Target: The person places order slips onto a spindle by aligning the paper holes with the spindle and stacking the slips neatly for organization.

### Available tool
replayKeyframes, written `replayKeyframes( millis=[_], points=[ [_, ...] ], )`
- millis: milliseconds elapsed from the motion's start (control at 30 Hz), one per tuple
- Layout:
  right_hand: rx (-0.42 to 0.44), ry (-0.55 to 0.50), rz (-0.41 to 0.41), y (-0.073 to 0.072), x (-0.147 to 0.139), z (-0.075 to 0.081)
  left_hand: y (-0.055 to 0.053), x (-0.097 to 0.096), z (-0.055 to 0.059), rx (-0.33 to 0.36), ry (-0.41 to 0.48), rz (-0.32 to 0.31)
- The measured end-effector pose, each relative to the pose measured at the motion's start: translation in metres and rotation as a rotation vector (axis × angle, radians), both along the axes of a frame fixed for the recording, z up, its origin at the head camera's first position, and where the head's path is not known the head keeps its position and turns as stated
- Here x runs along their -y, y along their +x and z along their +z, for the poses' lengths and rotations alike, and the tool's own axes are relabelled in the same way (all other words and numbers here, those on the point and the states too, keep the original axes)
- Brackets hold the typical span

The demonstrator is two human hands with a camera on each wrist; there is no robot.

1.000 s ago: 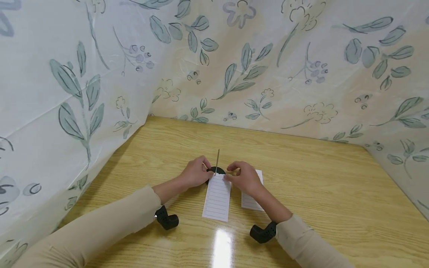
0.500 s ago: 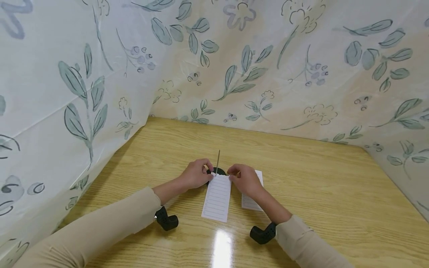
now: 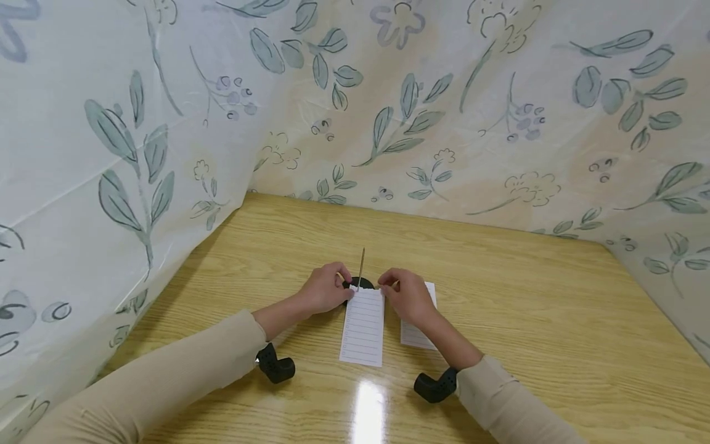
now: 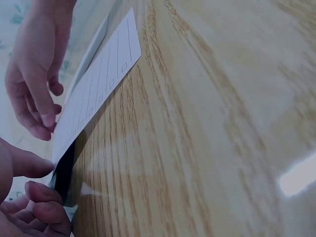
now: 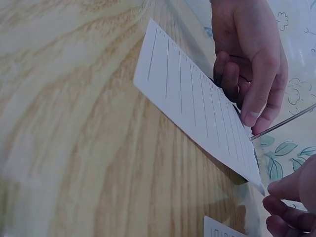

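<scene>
A lined paper sheet (image 3: 362, 327) with small checkboxes and a ragged top edge lies over the front of a black round base (image 3: 362, 282). From this base rises a thin metal spike (image 3: 362, 262). The spike meets the sheet at its torn edge; whether it passes through the paper cannot be made out. My left hand (image 3: 327, 287) pinches the sheet's top left corner between thumb and forefinger, close to the spike. At the top right corner, the thumb and forefinger of my right hand (image 3: 409, 297) pinch the paper's tip (image 5: 259, 186).
A second lined sheet (image 3: 417, 336) lies flat on the wooden table (image 3: 532, 320), partly under my right hand and forearm. Floral cloth (image 3: 410, 123) hangs behind and along the sides. Black wrist mounts (image 3: 276, 365) hang below both cuffs.
The sheet's lower end swung slightly left, then back to the right. My right fingers slid from the top edge outward to the right corner. My left hand stays nearly in place.
</scene>
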State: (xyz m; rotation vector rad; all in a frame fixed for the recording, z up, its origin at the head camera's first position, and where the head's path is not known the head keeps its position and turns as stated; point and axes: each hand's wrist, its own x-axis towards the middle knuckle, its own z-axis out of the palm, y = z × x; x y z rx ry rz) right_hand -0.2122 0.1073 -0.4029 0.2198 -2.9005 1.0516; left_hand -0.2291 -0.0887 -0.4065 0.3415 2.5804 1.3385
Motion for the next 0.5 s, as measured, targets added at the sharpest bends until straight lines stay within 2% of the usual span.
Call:
replayKeyframes(
  millis=[133, 233, 500],
  points=[
    [-0.008, -0.010, -0.017, 0.003, -0.002, 0.001, 0.003, 0.002, 0.001, 0.012, -0.001, 0.007],
    [-0.030, -0.014, -0.009, 0.005, -0.004, 0.002, 0.006, 0.003, 0.001, -0.007, 0.002, -0.002],
    [-0.076, 0.061, 0.059, 0.016, -0.021, 0.005, 0.019, 0.004, 0.004, -0.075, 0.028, -0.078]
  ],
)
